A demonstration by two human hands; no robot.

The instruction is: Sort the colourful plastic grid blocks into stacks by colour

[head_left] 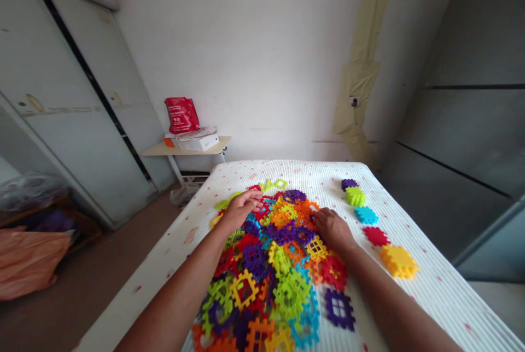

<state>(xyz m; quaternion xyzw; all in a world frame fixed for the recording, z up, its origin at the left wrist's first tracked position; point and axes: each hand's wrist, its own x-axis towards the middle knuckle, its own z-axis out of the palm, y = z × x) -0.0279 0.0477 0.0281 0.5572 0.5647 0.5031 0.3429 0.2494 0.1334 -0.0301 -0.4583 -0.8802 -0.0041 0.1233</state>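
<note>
A heap of plastic interlocking building pieces (283, 232) in purple, orange, yellow, green, blue and red spreads down the middle of the bed. Over the heap's left side is my left hand (244, 207), its fingers apart and no piece visible in them. My right hand (333, 227) is down at the heap's right edge. Its fingers are bent together beside orange pieces (308, 211) and a small dark purple bit; what they grip, if anything, is hidden. A purple window-like piece (339, 309) lies flat below my right wrist.
Small single-colour stacks line the bed's right: purple (349, 183), green (355, 196), blue (366, 215), red (376, 236) and yellow (399, 261). A side table (158, 148) holds a red bag (182, 115) and a white box (199, 141). Grey cabinets stand at both sides.
</note>
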